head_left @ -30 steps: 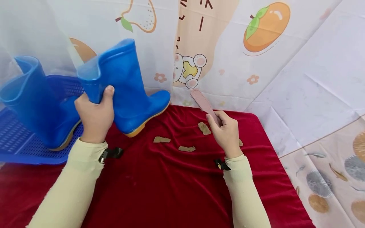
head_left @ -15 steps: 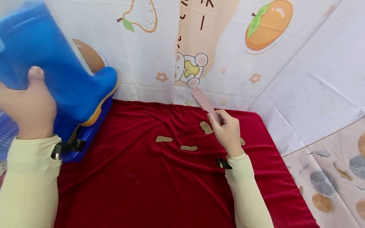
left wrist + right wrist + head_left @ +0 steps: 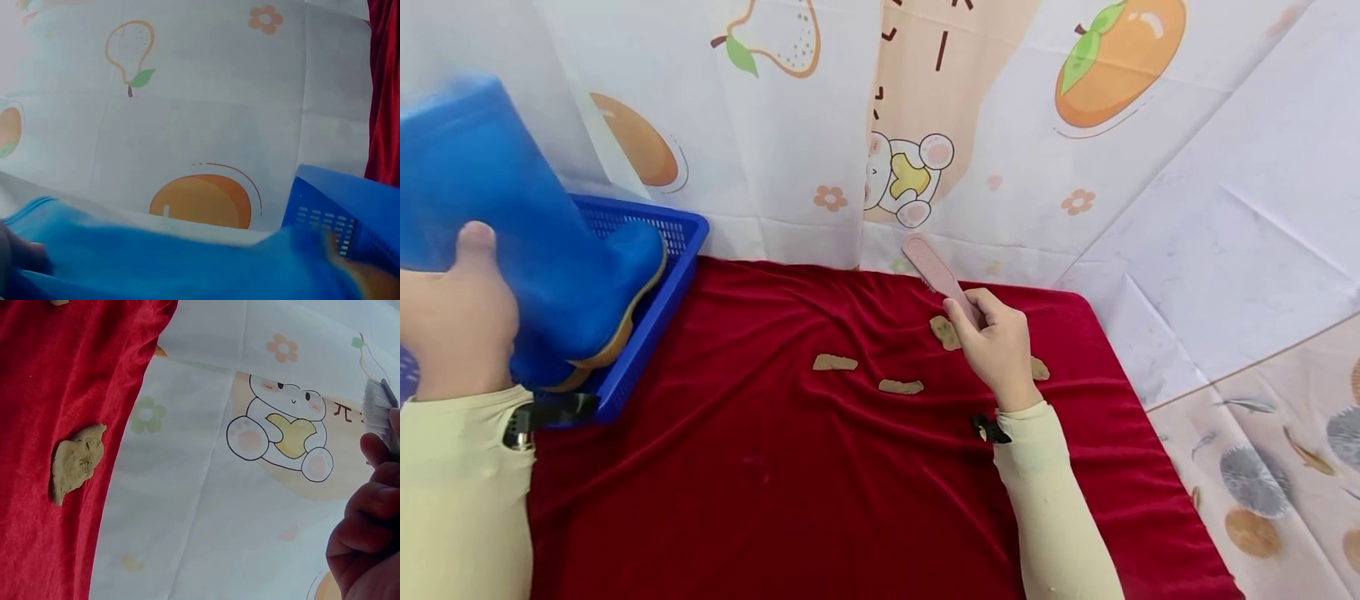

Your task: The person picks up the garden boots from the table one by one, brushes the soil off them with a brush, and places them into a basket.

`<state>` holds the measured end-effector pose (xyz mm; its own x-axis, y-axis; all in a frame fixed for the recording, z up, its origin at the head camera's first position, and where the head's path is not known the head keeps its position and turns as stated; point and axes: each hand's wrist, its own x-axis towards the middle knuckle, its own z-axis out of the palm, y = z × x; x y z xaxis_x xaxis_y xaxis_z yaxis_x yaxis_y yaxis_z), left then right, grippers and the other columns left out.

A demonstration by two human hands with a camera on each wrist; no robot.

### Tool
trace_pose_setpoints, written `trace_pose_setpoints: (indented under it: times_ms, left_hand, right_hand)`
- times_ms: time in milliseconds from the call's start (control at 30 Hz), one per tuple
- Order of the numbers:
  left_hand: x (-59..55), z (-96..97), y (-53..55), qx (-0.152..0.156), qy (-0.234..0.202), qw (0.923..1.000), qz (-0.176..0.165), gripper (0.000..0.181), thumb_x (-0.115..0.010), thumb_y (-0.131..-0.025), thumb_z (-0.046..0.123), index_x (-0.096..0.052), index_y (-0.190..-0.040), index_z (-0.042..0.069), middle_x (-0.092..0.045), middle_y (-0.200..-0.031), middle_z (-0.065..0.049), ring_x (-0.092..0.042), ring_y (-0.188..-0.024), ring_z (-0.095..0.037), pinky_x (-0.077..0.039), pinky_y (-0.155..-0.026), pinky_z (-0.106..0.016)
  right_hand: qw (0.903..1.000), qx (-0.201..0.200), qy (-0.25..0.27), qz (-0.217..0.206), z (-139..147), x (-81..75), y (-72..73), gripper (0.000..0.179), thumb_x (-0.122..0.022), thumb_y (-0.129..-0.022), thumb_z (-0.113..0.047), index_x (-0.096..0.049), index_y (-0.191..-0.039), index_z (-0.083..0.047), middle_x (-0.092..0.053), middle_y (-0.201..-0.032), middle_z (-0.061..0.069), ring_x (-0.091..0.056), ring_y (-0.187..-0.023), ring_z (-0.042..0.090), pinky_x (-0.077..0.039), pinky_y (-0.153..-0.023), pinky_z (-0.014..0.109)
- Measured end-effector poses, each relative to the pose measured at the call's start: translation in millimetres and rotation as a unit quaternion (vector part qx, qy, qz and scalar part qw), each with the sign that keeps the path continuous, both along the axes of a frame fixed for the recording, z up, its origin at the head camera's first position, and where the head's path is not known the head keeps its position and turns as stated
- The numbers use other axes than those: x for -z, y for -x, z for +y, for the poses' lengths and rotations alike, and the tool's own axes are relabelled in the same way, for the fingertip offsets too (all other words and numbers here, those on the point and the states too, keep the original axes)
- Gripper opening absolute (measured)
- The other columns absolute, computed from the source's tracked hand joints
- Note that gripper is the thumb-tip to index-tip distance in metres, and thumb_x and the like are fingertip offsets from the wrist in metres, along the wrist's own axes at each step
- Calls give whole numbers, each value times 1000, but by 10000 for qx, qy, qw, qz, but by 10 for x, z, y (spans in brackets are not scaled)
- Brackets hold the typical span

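Observation:
My left hand [image 3: 463, 321] grips the shaft of a blue rain boot [image 3: 561, 275], thumb up along its near side. The boot leans over the blue plastic basket [image 3: 658, 323], its yellow-edged sole toward the basket's right wall. Beneath it, part of the other blue boot [image 3: 535, 360] shows, mostly hidden. In the left wrist view the held boot [image 3: 156, 262] is blurred along the bottom. My right hand [image 3: 1000, 350] holds a pink brush [image 3: 934, 268] by its handle, raised over the table's back. Its white bristles [image 3: 377, 407] show in the right wrist view.
Several flat brown clay-like pieces lie on the red cloth [image 3: 760, 500], among them one piece [image 3: 835, 362] left of the brush and another [image 3: 901, 387] nearer the front. A printed white curtain [image 3: 752, 150] hangs right behind the table.
My left hand has carried the boot leftward from over the red cloth to the basket, lowering it over the other boot. The right hand with the brush has stayed nearly still.

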<state>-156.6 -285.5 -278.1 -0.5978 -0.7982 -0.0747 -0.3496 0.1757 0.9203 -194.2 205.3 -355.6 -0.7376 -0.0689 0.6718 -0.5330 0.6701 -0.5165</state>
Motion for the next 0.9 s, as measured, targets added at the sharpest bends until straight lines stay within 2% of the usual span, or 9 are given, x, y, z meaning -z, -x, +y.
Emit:
trace_pose_setpoints:
  times_ms: [133, 300, 367, 433, 600, 667, 733, 833, 900]
  left_hand:
    - [84, 54, -38, 451, 268, 9982, 297, 70, -48, -104, 41, -13, -164, 34, -11, -170, 9, -14, -155, -10, -14, -126, -34]
    - [186, 82, -102, 843, 277, 9943, 592, 76, -54, -101, 32, -12, -164, 36, -16, -169, 11, -15, -155, -8, -12, -127, -33]
    - [224, 122, -129, 938, 331, 9912, 867, 79, -59, -99, 30, -14, -164, 35, -20, -168, 10, -18, -154, -9, -13, -126, -32]
    - [255, 194, -158, 1002, 602, 9838, 1356, 76, -63, -96, 26, -24, -161, 33, -33, -162, 10, -28, -149, -9, -19, -123, -29]
    - [269, 418, -201, 1438, 1465, 9450, 2545, 75, -76, -86, 16, -38, -151, 23, -52, -140, 12, -46, -132, -8, -33, -108, -24]
    - [250, 519, -214, 1749, 1555, 9266, 2943, 78, -78, -82, 11, -39, -150, 18, -55, -133, 12, -50, -130, -11, -36, -106, -22]
    - [211, 635, -241, 1973, 1574, 9127, 3213, 78, -79, -80, 7, -42, -148, 16, -57, -129, 12, -54, -128, -14, -38, -107, -22]
    - [129, 847, -302, 2120, 1889, 8919, 3521, 65, -75, -81, 9, -52, -142, 10, -59, -128, 11, -55, -128, -16, -38, -112, -24]
    - [69, 1036, -341, 2062, 2205, 8728, 3835, 50, -70, -85, 13, -61, -133, 3, -64, -127, 2, -55, -128, -19, -38, -113, -28]
  right_hand:
    - [9999, -20, 9, -112, 8, -1, 0, 18, -76, -96, -24, -72, -88, -9, -53, -60, -4, -43, -52, 11, -34, -51, 20]
    - [9998, -1, -34, -196, 17, -6, 3, 19, -76, -96, -26, -72, -88, -9, -54, -61, -4, -43, -52, 12, -34, -50, 20]
    - [9998, 32, -56, -208, 23, -11, 4, 19, -76, -96, -26, -72, -88, -9, -54, -61, -4, -43, -53, 12, -34, -50, 20]
    - [9997, 35, -74, -223, 27, -15, 6, 19, -76, -96, -26, -72, -88, -9, -53, -61, -3, -43, -53, 12, -35, -50, 21]
    - [9997, 5, -47, -255, 34, -19, 6, 20, -76, -96, -26, -72, -87, -9, -53, -61, -3, -43, -53, 12, -35, -50, 21]
    - [9997, 6, -34, -261, 37, -19, 4, 20, -76, -96, -27, -72, -87, -10, -53, -60, -3, -43, -53, 12, -34, -50, 21]
    - [9997, 23, -38, -253, 41, -14, 6, 20, -76, -96, -27, -72, -87, -10, -53, -60, -4, -43, -52, 12, -34, -50, 21]
    - [9997, 39, -51, -234, 45, -11, 5, 20, -76, -96, -27, -72, -87, -10, -54, -61, -4, -43, -52, 12, -34, -49, 21]
    - [9998, 26, -55, -201, 45, -10, 4, 20, -75, -97, -27, -72, -87, -10, -54, -61, -3, -43, -53, 11, -34, -50, 21]
